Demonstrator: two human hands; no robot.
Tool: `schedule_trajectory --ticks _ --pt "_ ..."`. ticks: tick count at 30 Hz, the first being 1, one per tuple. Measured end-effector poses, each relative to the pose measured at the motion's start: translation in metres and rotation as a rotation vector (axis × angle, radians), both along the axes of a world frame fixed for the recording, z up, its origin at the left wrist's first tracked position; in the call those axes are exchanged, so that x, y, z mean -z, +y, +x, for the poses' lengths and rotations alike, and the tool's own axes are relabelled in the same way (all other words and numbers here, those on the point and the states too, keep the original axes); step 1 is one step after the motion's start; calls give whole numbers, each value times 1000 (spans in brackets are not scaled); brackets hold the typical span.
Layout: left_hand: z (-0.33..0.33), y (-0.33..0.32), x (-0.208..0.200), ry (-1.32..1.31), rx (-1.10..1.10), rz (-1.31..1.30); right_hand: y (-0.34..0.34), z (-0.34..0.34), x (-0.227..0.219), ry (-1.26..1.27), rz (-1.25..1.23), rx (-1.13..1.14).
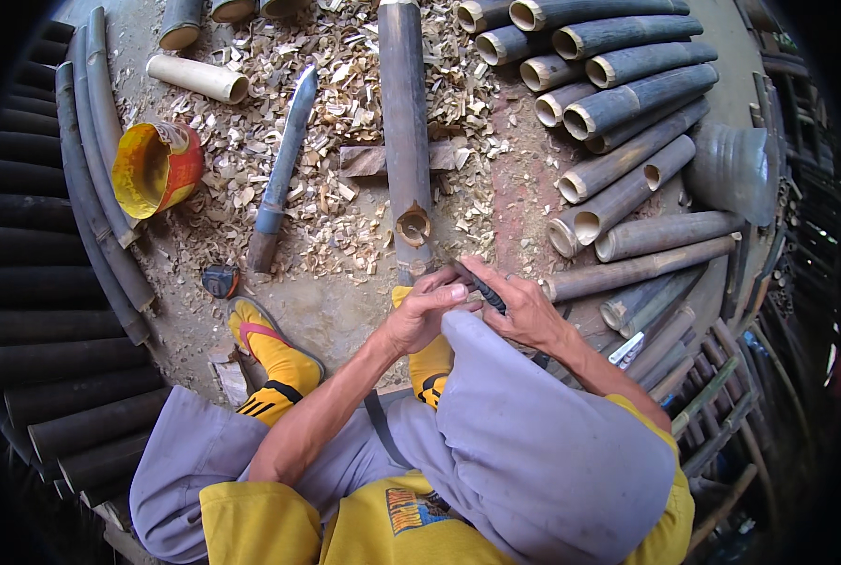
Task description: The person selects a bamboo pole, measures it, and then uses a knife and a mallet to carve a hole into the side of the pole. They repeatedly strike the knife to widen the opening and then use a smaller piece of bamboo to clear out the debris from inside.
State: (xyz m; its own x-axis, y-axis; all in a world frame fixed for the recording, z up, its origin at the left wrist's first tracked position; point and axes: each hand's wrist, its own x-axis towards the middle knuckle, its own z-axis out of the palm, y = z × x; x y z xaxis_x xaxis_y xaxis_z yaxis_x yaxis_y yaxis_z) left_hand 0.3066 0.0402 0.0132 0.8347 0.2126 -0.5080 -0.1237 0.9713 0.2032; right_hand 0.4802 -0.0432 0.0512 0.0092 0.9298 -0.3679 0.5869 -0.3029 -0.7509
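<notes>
My left hand and my right hand meet above my raised knee. In my right hand is a dark tool with a ribbed handle; its working end is hidden by the fingers. The left fingers are bent and pinched together close to it, and what they hold is hidden. Just beyond my hands, a long dark bamboo pole points away from me, with an opening with a pale rim cut near its close end. A wooden block lies crosswise under the pole.
Wood chips cover the ground ahead. A long machete-like blade, a cut yellow-red container, a tape measure and a pale bamboo tube lie left. Cut bamboo tubes are piled right; dark poles line the left.
</notes>
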Motion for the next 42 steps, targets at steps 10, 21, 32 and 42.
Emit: schedule_trajectory --ticks 10,21,32,42 --pt "55 -17 49 30 -409 -473 62 64 22 -634 177 -819" --pt "42 12 16 406 -200 -627 73 52 27 -368 -252 -808" --pt "11 61 17 768 663 -37 15 -83 26 212 -531 357" --pt "41 47 30 329 16 -197 87 20 12 -422 -300 -486"
